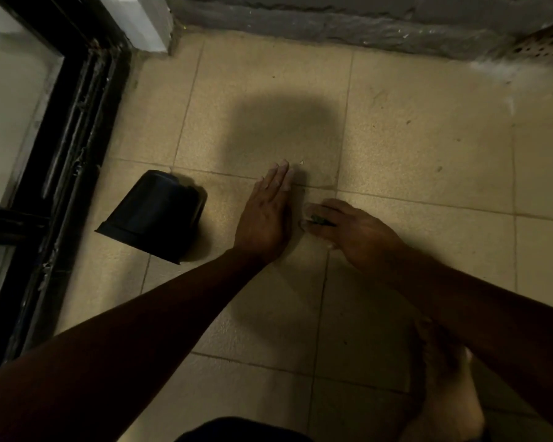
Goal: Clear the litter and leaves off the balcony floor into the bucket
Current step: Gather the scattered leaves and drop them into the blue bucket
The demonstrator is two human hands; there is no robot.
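My left hand [264, 218] flat on tiled floor [412, 148], fingers straight and together. My right hand [348, 229] beside it, fingers curled, pinching small dark leaf [322, 221]. Black bucket [155, 215] tipped on side, left of hands, near door frame [74, 148]. Pale speck [301, 162] just beyond left fingertips.

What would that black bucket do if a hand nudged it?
The bucket lies on its side on the tiled floor, so it would probably roll, curving because it tapers. It looks like thin plastic, likely light and easy to slide. The left hand, flat on the floor, is nearest.
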